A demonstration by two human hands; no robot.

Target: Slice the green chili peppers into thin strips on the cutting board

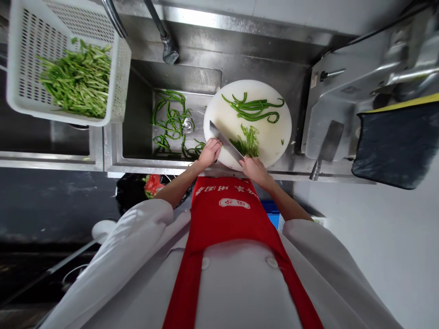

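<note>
A round white cutting board [270,132] rests over the right part of a steel sink. Whole long green beans [255,109] lie at its far side, and a pile of cut green pieces [247,142] sits nearer me. My right hand [254,169] is closed on the handle of a cleaver [224,141], whose blade slants up and left across the board's near edge. My left hand [210,153] is at the board's left edge beside the blade, fingers curled; what they hold is hidden.
More long beans [171,121] lie in the sink basin [137,119] under a tap [169,52]. A white perforated basket [20,55] of cut greens [77,80] stands at the upper left. A steel machine [360,77] and a dark cloth [394,146] are on the right.
</note>
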